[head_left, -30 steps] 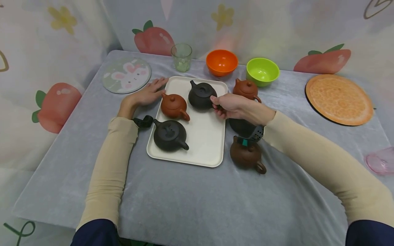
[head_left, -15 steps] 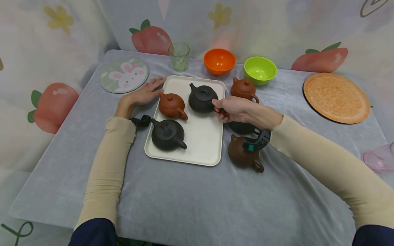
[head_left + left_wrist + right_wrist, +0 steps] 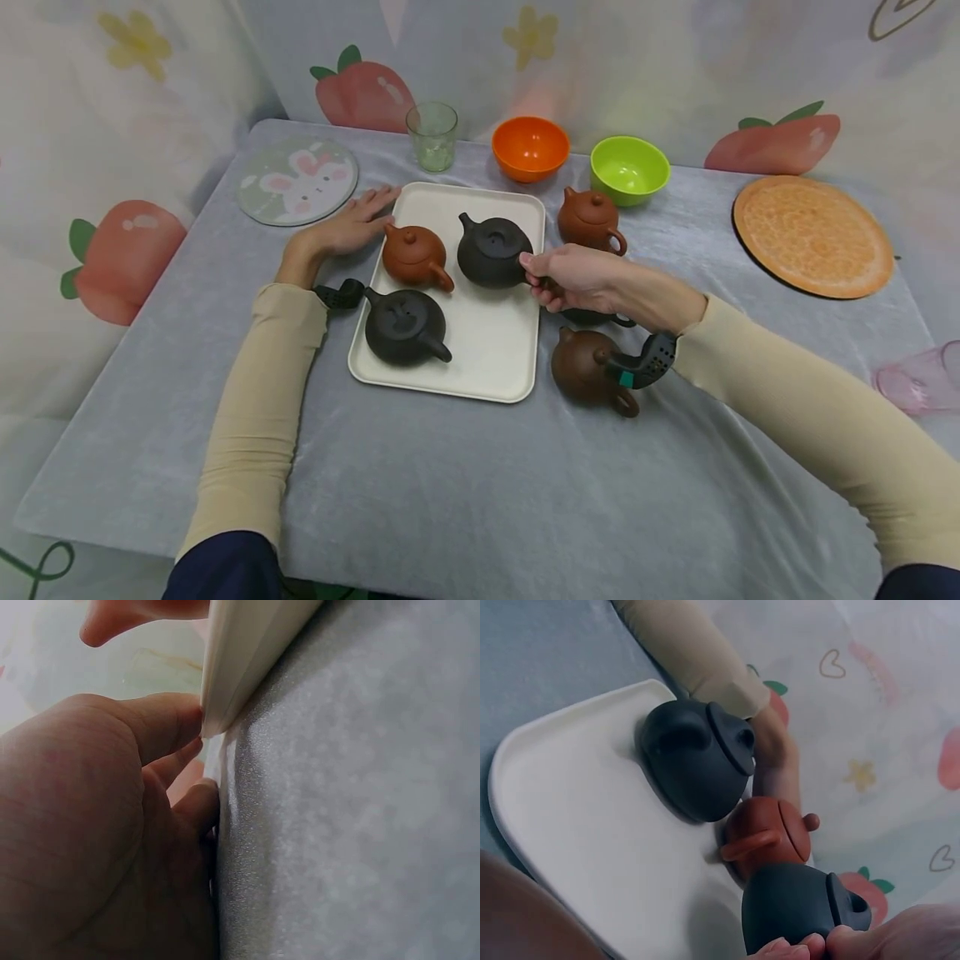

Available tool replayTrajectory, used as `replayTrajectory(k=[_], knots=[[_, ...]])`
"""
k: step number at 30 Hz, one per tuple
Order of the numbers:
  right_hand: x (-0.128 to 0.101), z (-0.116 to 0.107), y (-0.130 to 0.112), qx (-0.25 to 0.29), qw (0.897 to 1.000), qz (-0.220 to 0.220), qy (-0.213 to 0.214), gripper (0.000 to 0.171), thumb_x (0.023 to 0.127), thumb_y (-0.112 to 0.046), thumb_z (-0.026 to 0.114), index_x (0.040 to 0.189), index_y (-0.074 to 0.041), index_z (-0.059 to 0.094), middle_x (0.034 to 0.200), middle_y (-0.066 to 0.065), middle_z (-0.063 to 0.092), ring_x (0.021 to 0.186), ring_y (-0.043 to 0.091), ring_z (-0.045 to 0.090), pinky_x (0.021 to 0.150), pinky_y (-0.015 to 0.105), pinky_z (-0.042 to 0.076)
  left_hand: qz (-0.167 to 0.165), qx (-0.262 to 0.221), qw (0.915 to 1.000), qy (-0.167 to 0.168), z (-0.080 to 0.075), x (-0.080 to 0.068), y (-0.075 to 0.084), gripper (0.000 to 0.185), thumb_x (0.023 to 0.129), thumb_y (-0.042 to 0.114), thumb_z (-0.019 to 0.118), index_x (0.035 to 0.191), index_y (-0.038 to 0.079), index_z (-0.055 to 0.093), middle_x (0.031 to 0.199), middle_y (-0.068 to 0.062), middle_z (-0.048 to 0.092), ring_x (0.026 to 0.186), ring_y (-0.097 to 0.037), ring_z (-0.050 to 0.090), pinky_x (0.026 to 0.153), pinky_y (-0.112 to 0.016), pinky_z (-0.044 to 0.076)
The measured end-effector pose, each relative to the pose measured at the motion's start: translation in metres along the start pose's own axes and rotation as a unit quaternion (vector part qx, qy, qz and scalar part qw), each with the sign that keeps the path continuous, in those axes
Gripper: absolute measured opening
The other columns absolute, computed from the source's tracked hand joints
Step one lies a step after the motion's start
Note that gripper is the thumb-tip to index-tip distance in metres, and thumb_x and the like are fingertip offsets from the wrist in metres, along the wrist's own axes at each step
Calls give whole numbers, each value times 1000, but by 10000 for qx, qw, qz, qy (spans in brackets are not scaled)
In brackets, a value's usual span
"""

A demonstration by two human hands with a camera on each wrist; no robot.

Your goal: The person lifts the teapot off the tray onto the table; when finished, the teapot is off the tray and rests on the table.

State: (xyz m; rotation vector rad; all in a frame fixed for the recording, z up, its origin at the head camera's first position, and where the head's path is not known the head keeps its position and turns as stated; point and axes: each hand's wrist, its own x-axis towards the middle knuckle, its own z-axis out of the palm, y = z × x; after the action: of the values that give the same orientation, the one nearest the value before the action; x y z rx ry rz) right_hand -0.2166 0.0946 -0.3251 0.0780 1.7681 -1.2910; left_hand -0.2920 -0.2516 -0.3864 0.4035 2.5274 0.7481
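Beige forearm sleeves [image 3: 247,408] meet navy fabric [image 3: 225,569], and one black wrist camera [image 3: 657,357] bears a green patch [image 3: 627,379].

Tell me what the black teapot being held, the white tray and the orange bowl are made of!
Black teapot: looks like unglazed clay, since its dark surface is matte with only soft highlights.
White tray: probably smooth plastic, going by its even colour and rounded rim.
Orange bowl: likely plastic, with bright, glossy colour; glazed ceramic could look similar.

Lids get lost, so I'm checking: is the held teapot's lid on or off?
On: the right wrist view shows the lid seated atop the teapot.
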Motion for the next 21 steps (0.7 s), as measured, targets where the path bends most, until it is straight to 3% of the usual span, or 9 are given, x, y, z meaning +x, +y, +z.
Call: replayTrajectory(k=[21], knots=[[-13,0,13,-258,9995,-92,-141,36,106,-34,40,91,-2,48,80,4,43,71,14,42,62,23,35,-90,-49,9999,-49,0,0,3,63,106,40,29,158,23,-2,164,-6,-11,149,-22,-21,120,-43,-15]])
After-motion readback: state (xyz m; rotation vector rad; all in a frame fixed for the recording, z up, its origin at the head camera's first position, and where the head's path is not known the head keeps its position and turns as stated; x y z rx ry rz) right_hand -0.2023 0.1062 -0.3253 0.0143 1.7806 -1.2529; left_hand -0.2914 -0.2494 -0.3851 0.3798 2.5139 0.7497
